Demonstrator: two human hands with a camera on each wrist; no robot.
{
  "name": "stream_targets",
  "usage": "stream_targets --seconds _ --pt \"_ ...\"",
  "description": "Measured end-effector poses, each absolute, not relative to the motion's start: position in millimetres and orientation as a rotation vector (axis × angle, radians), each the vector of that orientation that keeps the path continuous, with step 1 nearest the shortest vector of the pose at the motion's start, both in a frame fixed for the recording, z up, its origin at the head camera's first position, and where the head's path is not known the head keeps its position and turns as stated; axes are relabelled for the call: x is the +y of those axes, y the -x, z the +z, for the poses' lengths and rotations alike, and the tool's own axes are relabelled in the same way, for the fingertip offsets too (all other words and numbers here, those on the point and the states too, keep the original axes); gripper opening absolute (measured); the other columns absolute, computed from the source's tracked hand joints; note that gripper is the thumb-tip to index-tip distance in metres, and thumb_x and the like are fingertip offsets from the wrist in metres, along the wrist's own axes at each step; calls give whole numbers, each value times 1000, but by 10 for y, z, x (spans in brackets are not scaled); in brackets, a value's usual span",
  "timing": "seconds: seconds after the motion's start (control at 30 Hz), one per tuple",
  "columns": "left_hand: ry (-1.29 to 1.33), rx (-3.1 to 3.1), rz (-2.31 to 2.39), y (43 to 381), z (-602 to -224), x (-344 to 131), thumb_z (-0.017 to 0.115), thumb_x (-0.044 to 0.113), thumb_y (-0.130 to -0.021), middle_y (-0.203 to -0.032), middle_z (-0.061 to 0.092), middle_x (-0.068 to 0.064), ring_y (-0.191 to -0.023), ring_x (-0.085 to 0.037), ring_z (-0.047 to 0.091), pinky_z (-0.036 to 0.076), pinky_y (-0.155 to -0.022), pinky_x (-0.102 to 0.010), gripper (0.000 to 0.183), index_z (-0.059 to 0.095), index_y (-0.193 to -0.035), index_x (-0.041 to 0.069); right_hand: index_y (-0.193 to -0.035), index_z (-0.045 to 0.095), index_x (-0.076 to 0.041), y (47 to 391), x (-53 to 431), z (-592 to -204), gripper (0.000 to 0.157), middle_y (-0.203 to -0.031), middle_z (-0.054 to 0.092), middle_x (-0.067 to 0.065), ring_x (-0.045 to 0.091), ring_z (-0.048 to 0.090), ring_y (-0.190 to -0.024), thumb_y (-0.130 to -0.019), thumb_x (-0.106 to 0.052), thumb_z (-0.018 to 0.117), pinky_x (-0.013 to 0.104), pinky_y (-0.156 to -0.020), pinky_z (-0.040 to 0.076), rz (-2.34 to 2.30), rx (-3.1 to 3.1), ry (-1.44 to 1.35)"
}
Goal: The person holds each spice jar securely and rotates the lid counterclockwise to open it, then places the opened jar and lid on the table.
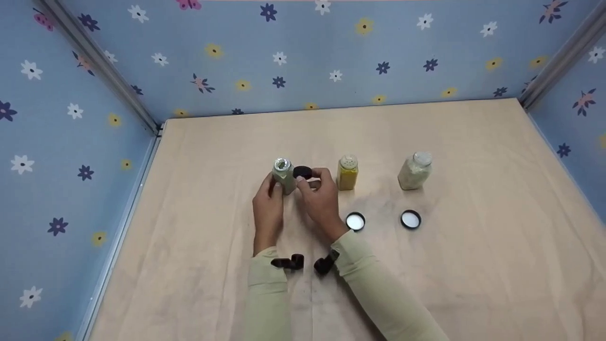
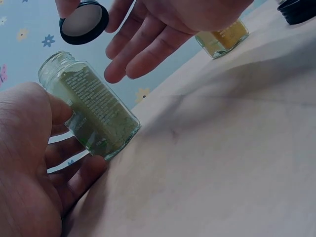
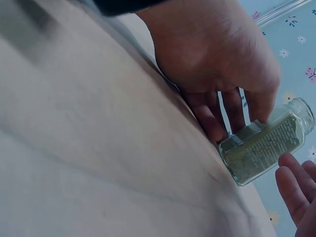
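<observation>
My left hand (image 1: 268, 208) grips a small square glass spice jar (image 1: 285, 182) of green powder, with fingers and thumb around its sides. In the left wrist view the jar (image 2: 101, 113) has printed text and a bare threaded neck; its base appears to touch the table. Just right of the jar's mouth, my right hand (image 1: 323, 201) pinches a round black cap (image 1: 303, 172) between thumb and finger. The cap (image 2: 83, 24) is apart from the neck, its pale inside showing in the left wrist view. The right hand's other fingers (image 2: 155, 47) are extended.
A yellow spice jar (image 1: 348, 180) with a perforated top stands right of my hands, and a pale-filled jar (image 1: 414, 173) farther right. Two black caps, one nearer (image 1: 355, 221) and one to the right (image 1: 411, 219), lie inside-up before them. Flowered blue walls (image 1: 322, 61) border the table (image 1: 189, 213).
</observation>
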State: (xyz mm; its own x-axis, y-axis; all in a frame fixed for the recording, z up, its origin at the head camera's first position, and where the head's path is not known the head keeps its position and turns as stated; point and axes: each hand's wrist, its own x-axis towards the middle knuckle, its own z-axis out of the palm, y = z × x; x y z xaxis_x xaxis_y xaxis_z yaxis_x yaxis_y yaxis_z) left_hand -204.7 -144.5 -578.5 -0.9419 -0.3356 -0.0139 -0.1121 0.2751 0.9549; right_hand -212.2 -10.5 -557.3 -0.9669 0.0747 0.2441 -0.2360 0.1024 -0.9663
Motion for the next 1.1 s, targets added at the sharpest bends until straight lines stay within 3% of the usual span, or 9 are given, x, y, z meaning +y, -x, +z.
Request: stream_targets --seconds 0.33,0.83,1.1 --pt "-408 -2327 -1760 2050 -5794 -1439 50 27 -105 -148 51 -1 -137 -14 44 36 -111 -30 45 49 -150 17 -108 57 -2 2059 -84 -5569 27 -104 63 8 17 68 -84 -88 -16 69 31 -71 56 1905 -2140 -139" --pt "-452 -2331 -1773 2055 -5785 -1450 49 25 -105 -149 51 -1 -138 -15 43 36 -111 -31 46 47 -151 17 -103 56 -2 2024 -39 -5623 28 -97 61 9 20 64 -80 -83 -12 72 38 -70 55 1809 -2165 -171" --pt "-431 -2336 -1777 2052 -5781 -1443 49 27 -105 -149 50 -1 -138 -15 43 35 -112 -32 47 47 -151 17 -108 53 -1 1987 0 -5650 30 -100 62 10 23 65 -82 -85 -8 71 30 -71 54 1869 -2185 -183"
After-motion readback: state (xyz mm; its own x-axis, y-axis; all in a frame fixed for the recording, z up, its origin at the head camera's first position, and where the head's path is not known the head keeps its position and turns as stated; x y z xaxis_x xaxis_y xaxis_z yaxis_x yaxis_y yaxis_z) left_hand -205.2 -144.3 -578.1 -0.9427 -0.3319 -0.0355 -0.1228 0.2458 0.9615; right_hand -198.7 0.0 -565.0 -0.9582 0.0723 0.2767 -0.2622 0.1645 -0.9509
